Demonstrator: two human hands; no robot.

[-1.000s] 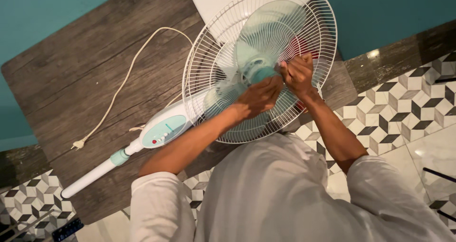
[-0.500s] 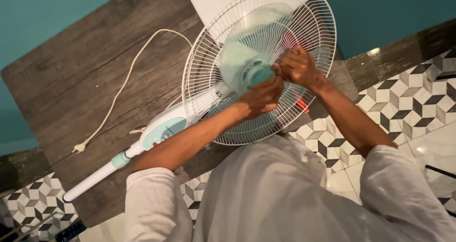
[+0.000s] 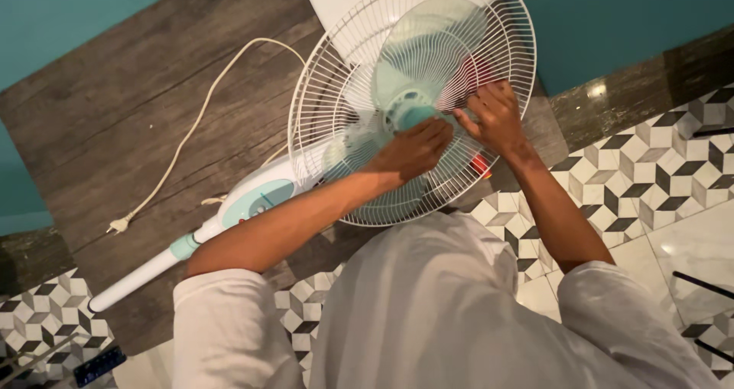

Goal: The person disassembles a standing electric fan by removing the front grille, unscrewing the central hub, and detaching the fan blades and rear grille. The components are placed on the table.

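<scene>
Blades (image 3: 428, 45) rotated since before (fan pole (image 3: 145, 274) lower-left, grille (image 3: 359, 68) upper-right).

A white fan (image 3: 367, 68) with pale green blades lies on a wooden table (image 3: 115, 121). The left hand (image 3: 413, 148) rests on the green hub (image 3: 413, 116); the right hand (image 3: 497, 118) grips the wire guard beside it.

A room of a home is shown. A floor (image 3: 650, 167) of patterned cube-design tiles is seen, edged by a dark polished stone border (image 3: 612, 98) below teal painted walls (image 3: 612, 22). A household pedestal fan (image 3: 413, 91) is laid across a wood-grain bench (image 3: 138, 121), its white cord and plug (image 3: 118, 225) trailed toward the bench's left edge.
</scene>
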